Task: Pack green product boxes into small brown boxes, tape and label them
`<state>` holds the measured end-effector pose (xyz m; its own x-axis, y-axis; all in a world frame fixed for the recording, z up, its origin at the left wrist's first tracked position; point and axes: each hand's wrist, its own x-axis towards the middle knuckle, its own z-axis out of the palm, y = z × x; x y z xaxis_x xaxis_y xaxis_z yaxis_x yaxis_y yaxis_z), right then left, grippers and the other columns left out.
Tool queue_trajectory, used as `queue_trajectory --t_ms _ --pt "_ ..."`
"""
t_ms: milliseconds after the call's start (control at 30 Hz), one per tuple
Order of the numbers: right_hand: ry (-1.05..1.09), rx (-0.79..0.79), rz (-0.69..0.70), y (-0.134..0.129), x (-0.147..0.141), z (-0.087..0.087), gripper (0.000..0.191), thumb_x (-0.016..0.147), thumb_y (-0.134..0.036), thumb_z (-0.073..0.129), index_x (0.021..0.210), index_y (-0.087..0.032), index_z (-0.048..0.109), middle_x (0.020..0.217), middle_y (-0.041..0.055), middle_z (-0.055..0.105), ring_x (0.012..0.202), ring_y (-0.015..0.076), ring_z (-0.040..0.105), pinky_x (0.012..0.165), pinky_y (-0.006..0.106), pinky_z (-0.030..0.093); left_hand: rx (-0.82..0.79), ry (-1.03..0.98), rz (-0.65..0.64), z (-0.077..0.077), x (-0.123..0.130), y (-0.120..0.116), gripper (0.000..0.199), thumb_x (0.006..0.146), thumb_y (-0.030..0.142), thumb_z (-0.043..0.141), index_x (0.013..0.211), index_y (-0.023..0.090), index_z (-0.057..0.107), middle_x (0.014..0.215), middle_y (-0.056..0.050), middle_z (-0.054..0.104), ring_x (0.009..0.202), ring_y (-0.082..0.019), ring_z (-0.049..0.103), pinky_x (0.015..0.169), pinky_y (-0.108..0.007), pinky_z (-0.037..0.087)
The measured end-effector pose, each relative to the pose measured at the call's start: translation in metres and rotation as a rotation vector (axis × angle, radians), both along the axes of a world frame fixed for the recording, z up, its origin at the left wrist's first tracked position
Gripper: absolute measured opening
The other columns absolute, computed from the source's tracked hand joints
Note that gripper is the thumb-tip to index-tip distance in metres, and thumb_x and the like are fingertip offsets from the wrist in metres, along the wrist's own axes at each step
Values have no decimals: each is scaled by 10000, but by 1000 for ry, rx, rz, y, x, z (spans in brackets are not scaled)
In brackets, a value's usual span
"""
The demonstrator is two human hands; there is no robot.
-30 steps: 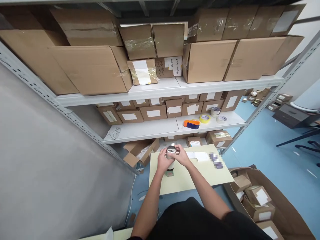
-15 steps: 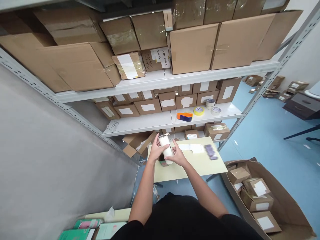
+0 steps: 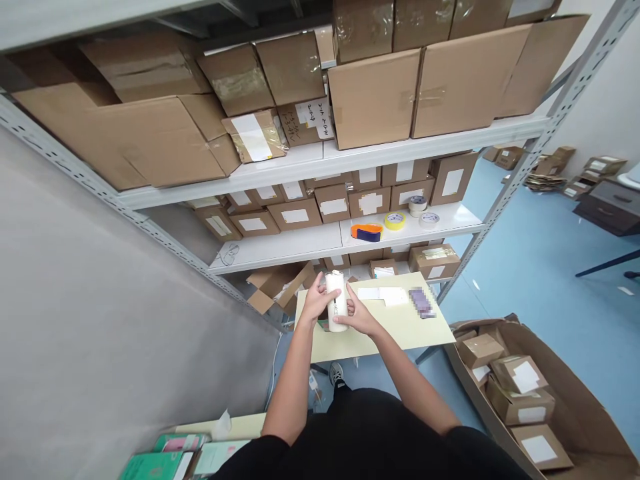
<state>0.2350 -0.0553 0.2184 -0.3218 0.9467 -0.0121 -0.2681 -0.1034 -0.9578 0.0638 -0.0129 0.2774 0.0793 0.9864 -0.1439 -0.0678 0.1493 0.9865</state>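
Observation:
A white lidded tumbler [image 3: 337,307] with dark lettering on its side is held nearly upright over the pale yellow table [image 3: 385,333]. My left hand [image 3: 316,301] grips it from the left, thumb across its front. On the other side my right hand [image 3: 359,315] is closed around the lower part, with the thumb near the base. White papers [image 3: 384,295] lie on the table to the right of my hands. Beyond them is a blurred purple item [image 3: 421,303]. Something small and greenish on the table is mostly hidden behind the tumbler.
A metal shelf rack [image 3: 280,250] full of cardboard boxes stands in front. It holds an orange and blue tape dispenser [image 3: 367,232] and a yellow tape roll [image 3: 395,221]. An open carton [image 3: 277,287] sits left of the table; a large carton [image 3: 575,373] of boxes is at right.
The tumbler has turned from a tilt to nearly upright, and the lettering on its side now faces me. Both hands still hold it. My view has shifted slightly, and a shoe now shows below the table.

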Motion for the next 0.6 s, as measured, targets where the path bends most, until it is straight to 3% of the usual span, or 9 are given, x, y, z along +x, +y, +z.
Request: queue_trajectory --t_ms 100,267,433,600 --pt "44 -32 49 2 -2 1 1372 634 -383 964 1687 -338 86 1187 78 711 1025 254 712 958 466 565 9 -32 -31 -2 -4 1 1191 758 404 895 1685 227 167 1191 -128 765 1050 -253 731 960 -408 572" --pt "-112 40 -132 8 -5 2 1415 578 -360 989 1689 -304 115 1026 35 701 891 237 708 874 443 585 94 -25 -39 -4 -3 8 1241 690 386 947 1675 283 199 1364 -147 676 1162 -263 692 1000 -405 558" --pt "-35 15 4 16 -8 9 1342 678 -386 921 1691 -315 43 1075 50 713 984 246 713 902 440 579 57 -103 -2 -1 -8 15 1223 717 391 929 1675 295 175 1284 -141 713 1159 -284 694 1007 -451 558" --pt "-165 62 -70 26 -21 10 1397 598 -355 967 1691 -311 97 1064 38 692 934 240 695 904 447 575 125 -125 58 -4 -22 15 1273 678 366 959 1674 342 167 1456 -133 613 1320 -282 608 1123 -442 486"
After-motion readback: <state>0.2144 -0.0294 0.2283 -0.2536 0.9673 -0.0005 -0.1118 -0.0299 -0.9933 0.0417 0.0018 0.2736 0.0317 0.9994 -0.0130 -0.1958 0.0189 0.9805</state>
